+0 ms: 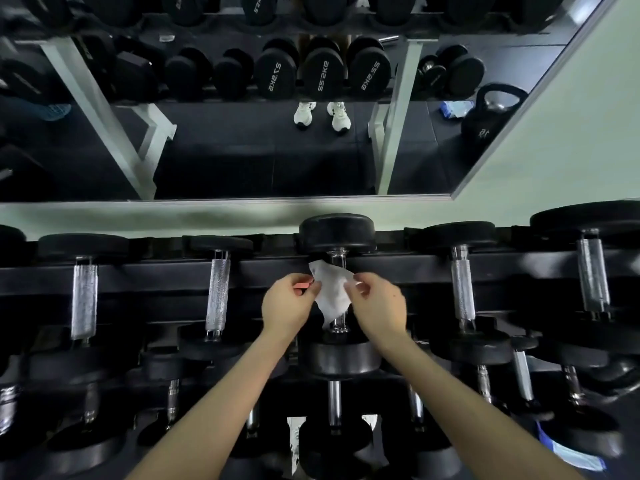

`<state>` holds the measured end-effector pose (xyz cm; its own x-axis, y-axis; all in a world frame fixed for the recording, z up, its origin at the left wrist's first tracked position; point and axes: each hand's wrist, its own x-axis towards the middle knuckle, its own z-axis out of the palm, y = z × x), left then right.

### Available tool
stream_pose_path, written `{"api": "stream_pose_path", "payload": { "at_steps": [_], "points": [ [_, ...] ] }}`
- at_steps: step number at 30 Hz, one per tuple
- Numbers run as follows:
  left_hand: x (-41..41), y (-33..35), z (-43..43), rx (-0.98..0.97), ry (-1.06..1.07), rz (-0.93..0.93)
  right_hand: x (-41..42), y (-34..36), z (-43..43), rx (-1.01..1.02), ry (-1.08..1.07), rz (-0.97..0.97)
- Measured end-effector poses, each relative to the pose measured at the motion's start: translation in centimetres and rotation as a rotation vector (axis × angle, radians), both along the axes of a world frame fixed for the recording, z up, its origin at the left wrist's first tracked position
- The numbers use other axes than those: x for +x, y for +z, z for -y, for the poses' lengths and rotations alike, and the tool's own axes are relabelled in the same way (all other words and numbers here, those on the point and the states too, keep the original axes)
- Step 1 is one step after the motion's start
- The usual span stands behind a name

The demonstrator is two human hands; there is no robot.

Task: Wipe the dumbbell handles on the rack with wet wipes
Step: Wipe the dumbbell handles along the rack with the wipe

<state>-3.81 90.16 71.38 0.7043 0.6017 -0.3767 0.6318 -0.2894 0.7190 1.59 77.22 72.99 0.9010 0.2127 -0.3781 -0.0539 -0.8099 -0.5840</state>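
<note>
Two hands up over the top tier. Left hand (287, 306) is curled round a small pink object (302, 289), with its fingertips at the left edge of the wet wipe (331, 289). Whether they also pinch the sheet, I cannot tell. Right hand (378, 306) pinches the wipe's right edge between thumb and fingertips, its other fingers bent.

- Wipe: one white sheet, crumpled and partly spread, hanging between the two hands.
- It hangs directly in front of the middle dumbbell handle (338, 257) and hides the handle's mid-section. Chrome shows above and below the sheet. Contact with the metal can't be judged.
- Rack (166, 271): black. The top tier has five chrome handles in plain view, two to the left of the hands, one behind the wipe and two to the right.
- Lower tier: more handles, too blurred to count.
- Mirror (242, 161) behind the rack reflects dumbbells, one kettlebell (491, 114) and two white shoes (322, 116).
- One blue packet (573, 452) at lower right.
</note>
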Motion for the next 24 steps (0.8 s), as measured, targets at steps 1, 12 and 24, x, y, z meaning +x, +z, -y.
{"api": "stream_pose_path", "payload": {
  "at_steps": [1,12,24],
  "points": [
    [0.3,-0.3,0.2,-0.038,0.003,-0.003,-0.4,-0.5,-0.5,-0.013,0.011,-0.037],
    [2.0,-1.4,1.5,-0.227,0.079,-0.014,2.2,-1.5,0.4,0.110,-0.147,-0.088],
    [2.7,-1.8,2.5,-0.596,0.306,0.097,1.1,-3.4,-2.3,0.232,-0.206,-0.153]
  ]
}}
